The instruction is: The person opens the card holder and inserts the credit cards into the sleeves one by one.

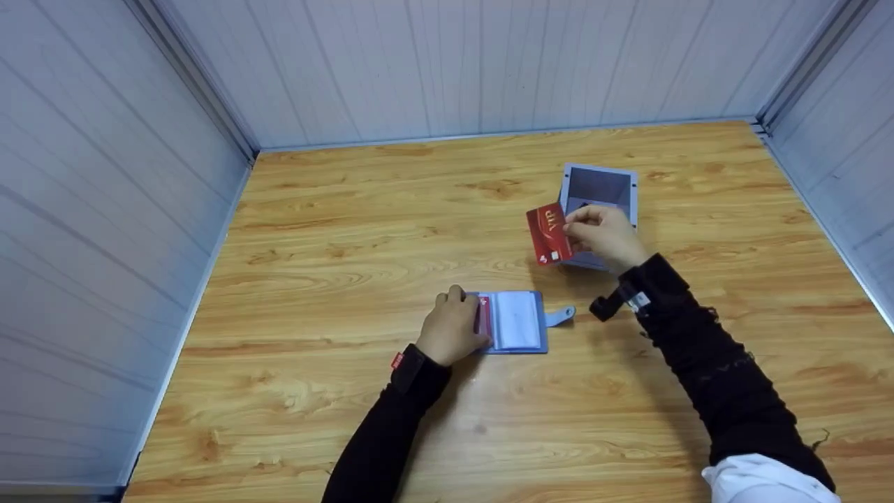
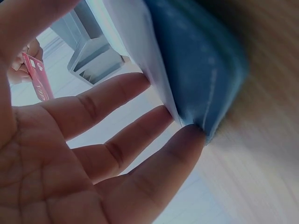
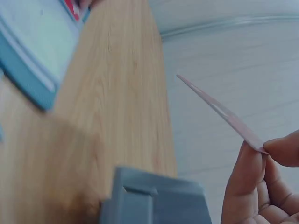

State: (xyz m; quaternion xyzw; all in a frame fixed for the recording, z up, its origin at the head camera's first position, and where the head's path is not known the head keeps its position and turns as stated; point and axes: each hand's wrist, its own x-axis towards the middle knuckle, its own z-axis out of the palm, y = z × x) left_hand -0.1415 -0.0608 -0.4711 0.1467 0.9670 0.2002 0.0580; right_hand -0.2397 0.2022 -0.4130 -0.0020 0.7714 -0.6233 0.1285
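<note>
My right hand [image 1: 606, 234] pinches a red VIP card [image 1: 547, 237] by one edge between thumb and fingers, raised beside the grey box; the right wrist view shows this card [image 3: 224, 112] nearly edge-on. A blue card holder [image 1: 543, 335] lies opened on the table, its clear sleeves [image 1: 517, 318] facing up and its snap strap [image 1: 561, 316] stretched to the right. Across its left side, my left hand [image 1: 449, 328] grips it, fingers at the far edge and thumb at the near edge. Another red card [image 1: 485, 316] shows in the sleeve under that hand.
An open-topped grey box [image 1: 633, 199] stands behind and partly under my right hand, with something dark inside. The wood-patterned table [image 1: 335, 237] is bounded by pale panel walls [image 1: 475, 70] at the back and both sides.
</note>
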